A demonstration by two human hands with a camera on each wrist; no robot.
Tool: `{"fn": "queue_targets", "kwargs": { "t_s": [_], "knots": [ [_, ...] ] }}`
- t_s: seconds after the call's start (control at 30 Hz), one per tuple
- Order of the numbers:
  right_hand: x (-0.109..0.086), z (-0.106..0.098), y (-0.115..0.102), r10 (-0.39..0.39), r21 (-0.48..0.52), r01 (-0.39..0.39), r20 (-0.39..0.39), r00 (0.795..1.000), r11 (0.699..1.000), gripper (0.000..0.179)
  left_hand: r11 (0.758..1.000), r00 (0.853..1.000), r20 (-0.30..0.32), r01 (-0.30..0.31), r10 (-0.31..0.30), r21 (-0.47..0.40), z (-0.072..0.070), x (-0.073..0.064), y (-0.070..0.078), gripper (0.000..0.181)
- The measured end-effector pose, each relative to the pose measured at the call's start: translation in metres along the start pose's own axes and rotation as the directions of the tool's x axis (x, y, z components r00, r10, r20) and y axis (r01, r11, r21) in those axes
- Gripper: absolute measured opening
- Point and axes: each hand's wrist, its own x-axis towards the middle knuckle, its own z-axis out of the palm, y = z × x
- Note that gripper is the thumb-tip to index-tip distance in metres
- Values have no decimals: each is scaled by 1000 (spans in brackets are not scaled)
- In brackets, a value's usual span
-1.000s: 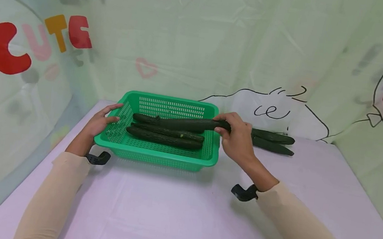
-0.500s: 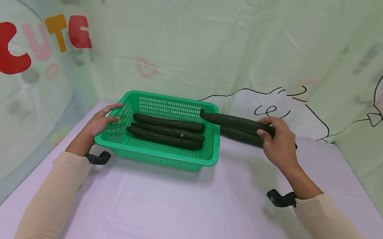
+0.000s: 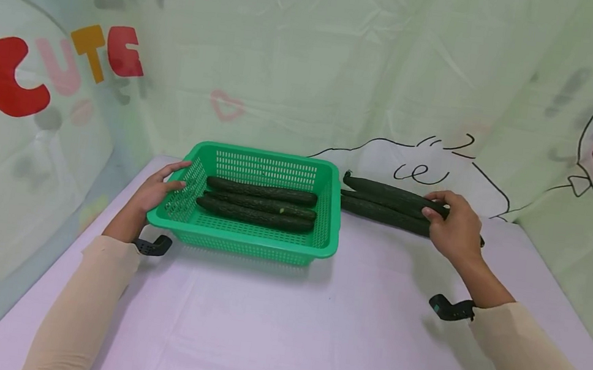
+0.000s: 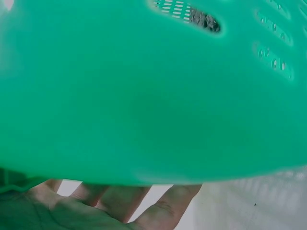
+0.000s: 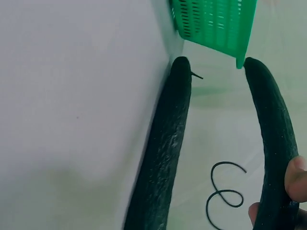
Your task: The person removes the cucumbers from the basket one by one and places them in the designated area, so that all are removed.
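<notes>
My right hand grips a long dark green cucumber near its right end, thumb in front and fingers behind. The cucumber overlaps two others lying at the back of the table; the front one shows most. In the right wrist view, the held cucumber slants beside a lower cucumber. My left hand holds the left rim of a green plastic basket, with fingers under the rim in the left wrist view. Three cucumbers lie side by side in the basket.
A pale lilac cloth covers the table. Behind it and along the sides hangs a light green printed curtain with letters and drawings. The basket's right wall stands close to the left ends of the loose cucumbers.
My right hand has carried the cucumber from over the basket to the right, then lowered it toward the two others on the table. My left hand and the basket have stayed put.
</notes>
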Motion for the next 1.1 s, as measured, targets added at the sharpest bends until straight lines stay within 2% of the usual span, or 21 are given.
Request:
{"fn": "queue_targets", "kwargs": {
  "t_s": [0.23,0.53,0.8,1.1],
  "knots": [
    [-5,10,12,57,-47,-51,130,990,998,27,1000,1000,8,1,-1,-8,0,1,-1,60],
    [-2,34,18,5,-78,17,276,961,997,29,1000,1000,3,-4,4,-5,0,2,-2,60],
    [8,49,22,17,-140,28,307,952,990,28,1000,1000,1,9,-9,-6,0,3,-3,60],
    [14,57,27,-8,-228,82,310,951,970,28,1000,1000,-7,15,-16,-21,-7,22,-28,59]
  ]
}}
